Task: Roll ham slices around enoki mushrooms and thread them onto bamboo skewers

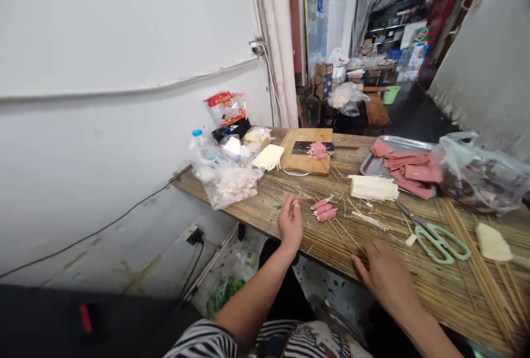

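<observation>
Small pink rolls of sliced meat around enoki mushrooms [324,210] lie side by side on the wooden table, threaded on thin bamboo skewers [343,232]. My right hand [383,270] is at the near ends of these skewers, which run in between its thumb and fingers. Left of the rolls, apart from them, my left hand [291,225] hovers over the table's front edge with its fingers loosely bent and nothing visible in them. A bundle of enoki mushrooms [374,187] lies behind the right hand, with loose strands [370,220] in front of it.
Green-handled scissors [441,242] and a bunch of skewers [482,275] lie at right. Behind them are a metal tray [408,143] with pink slices and a filled plastic bag [482,173]. A cutting board [287,154] bears a cleaver [300,148] and more rolls. Bags [234,184] stand left.
</observation>
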Motion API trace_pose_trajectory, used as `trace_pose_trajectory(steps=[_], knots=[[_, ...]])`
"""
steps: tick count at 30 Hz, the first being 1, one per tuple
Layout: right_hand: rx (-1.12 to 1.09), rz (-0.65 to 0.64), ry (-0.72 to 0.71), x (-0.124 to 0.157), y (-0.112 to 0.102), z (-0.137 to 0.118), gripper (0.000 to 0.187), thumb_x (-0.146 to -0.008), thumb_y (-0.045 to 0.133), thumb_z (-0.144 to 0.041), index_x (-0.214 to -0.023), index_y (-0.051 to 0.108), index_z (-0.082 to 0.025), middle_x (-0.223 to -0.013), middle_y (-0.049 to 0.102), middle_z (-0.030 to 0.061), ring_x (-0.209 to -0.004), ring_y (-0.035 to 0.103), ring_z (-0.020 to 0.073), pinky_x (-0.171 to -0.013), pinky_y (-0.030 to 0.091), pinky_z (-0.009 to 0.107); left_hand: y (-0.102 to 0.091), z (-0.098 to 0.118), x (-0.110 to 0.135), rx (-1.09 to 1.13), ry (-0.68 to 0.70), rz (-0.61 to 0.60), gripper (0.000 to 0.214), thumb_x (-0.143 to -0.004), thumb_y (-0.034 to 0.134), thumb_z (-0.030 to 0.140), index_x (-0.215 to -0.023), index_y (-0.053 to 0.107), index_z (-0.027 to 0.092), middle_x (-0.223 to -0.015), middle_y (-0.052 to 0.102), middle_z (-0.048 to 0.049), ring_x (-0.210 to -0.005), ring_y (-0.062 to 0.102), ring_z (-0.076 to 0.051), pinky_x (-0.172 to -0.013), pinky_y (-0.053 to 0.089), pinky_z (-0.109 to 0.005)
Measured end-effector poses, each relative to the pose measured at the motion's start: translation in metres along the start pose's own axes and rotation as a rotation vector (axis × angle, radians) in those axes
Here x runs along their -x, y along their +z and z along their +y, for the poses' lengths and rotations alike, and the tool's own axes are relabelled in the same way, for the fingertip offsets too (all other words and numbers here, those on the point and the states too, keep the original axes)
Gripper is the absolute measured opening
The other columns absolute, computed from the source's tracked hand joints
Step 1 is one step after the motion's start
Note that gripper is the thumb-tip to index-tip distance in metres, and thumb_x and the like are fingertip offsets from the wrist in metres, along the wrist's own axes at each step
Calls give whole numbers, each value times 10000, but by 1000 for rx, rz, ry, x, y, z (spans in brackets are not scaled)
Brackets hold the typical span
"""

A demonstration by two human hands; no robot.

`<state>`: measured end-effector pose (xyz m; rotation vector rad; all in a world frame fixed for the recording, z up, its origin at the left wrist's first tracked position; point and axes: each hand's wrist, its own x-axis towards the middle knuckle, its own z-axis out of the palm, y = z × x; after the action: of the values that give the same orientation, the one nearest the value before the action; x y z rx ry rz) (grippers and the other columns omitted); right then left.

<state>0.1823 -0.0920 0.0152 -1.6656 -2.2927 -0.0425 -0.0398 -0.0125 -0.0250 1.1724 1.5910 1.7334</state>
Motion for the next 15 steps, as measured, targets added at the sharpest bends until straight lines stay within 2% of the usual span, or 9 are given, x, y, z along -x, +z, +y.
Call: trace_pose_trajectory(steps=[3,5,7,9,10,12,15], knots=[[-204,-100,145,-7,0,2,166,-882,449,-315,-805,525,-189,-683,621,52,-607,585,185,-565,380,284,1,-2,0,28,-6,11,364,-887,530,292,-1210,598,137,-1171,669,-136,-1041,662,-192,-931,532,-335],[-491,-229,268,-15,-1,7,185,-857,459,-365,-888,515,-192,-580,580,-6,-468,517,143,-481,333,250,0,-3,1,12,25,-4,360,-887,526,284,-1208,602,142,-1145,678,-130,-1019,668,-190,-918,538,-338],[-840,-417,375,-21,-3,11,316,-822,496,-479,-955,504,-193,-513,492,-70,-369,403,99,-406,264,217,-1,-3,2,-3,54,-11,359,-884,526,281,-1205,607,144,-1144,675,-130,-1005,669,-190,-909,541,-337],[-1142,-601,448,-25,-7,13,444,-756,562,-598,-923,507,-190,-491,385,-113,-330,271,53,-361,168,194,-1,-3,2,-4,66,-17,358,-879,529,280,-1200,611,145,-1146,672,-132,-995,670,-191,-892,547,-329],[-1261,-653,470,-25,-10,13,483,-721,598,-633,-884,511,-187,-498,348,-121,-335,223,34,-355,131,189,-2,-3,2,-1,65,-20,357,-876,531,279,-1197,613,146,-1138,673,-132,-989,670,-193,-882,550,-325],[-1444,-675,501,-23,-15,12,521,-679,647,-658,-839,519,-178,-525,318,-122,-362,173,11,-357,98,182,-2,-3,3,6,63,-30,359,-870,533,266,-1200,612,148,-1121,678,-129,-986,670,-195,-872,552,-324],[-1570,-597,536,-22,-25,7,533,-679,661,-661,-862,538,-176,-550,311,-116,-389,150,6,-364,99,179,-3,-1,3,2,75,-43,363,-860,522,225,-1204,610,149,-1114,678,-124,-972,667,-189,-861,552,-321]])
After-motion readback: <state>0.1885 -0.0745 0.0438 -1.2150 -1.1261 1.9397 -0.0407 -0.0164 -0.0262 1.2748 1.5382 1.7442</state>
